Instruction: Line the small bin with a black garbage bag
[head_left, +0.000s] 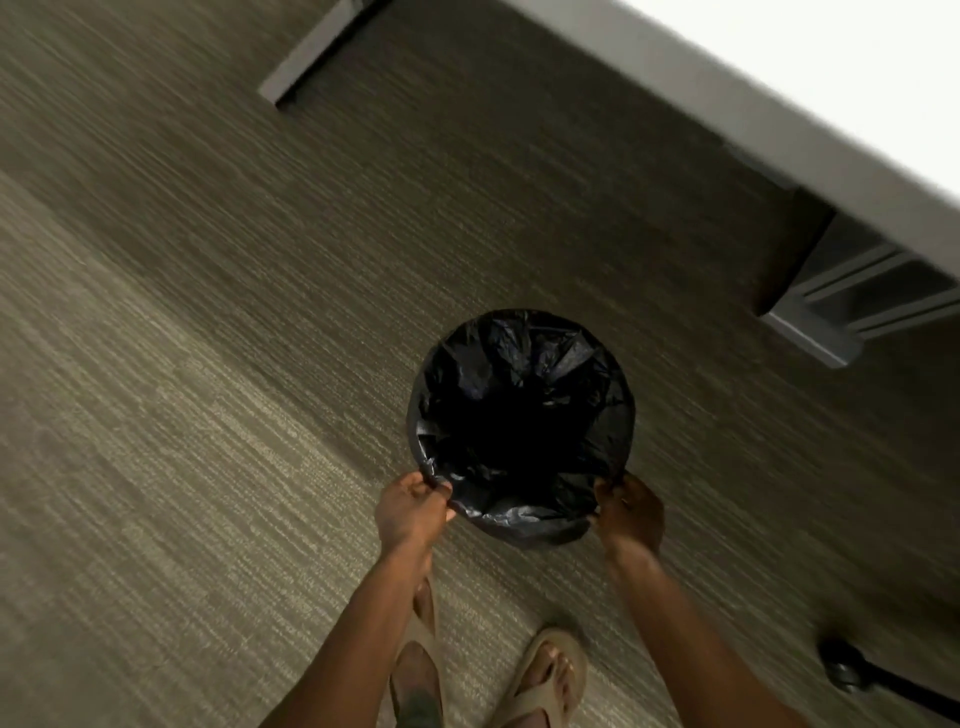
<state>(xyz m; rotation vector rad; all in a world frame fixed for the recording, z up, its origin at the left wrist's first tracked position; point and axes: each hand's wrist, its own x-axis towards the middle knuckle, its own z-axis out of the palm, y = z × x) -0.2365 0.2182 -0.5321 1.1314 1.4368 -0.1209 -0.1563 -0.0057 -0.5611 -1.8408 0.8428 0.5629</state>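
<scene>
Overhead, in the head view, the small bin (521, 428) stands upright on the carpet (208, 364), and all positions below are given relative to it. A black garbage bag (519, 374) fills the bin's mouth and folds over its rim; the bag's crumpled folds show along the inner wall, but its bottom is lost in darkness. The bin's own outer wall is almost fully covered by plastic and cannot be made out.

At the near-left edge of the bin, the left hand (410, 506) is closed on the bag's folded edge. At the near-right edge, the right hand (628, 512) grips the edge in the same way; its fingertips are hidden under the plastic. The two hands sit apart, one on each side of the rim.

Nearer than the bin, two feet in tan sandals (545, 675) stand on the carpet, partly cut off by the frame's lower edge. Beyond the bin to the right, a desk edge (779, 78) and its grey frame (841, 312) are blurred. Near-right of the bin, a dark caster (847, 670) is hard to make out.
</scene>
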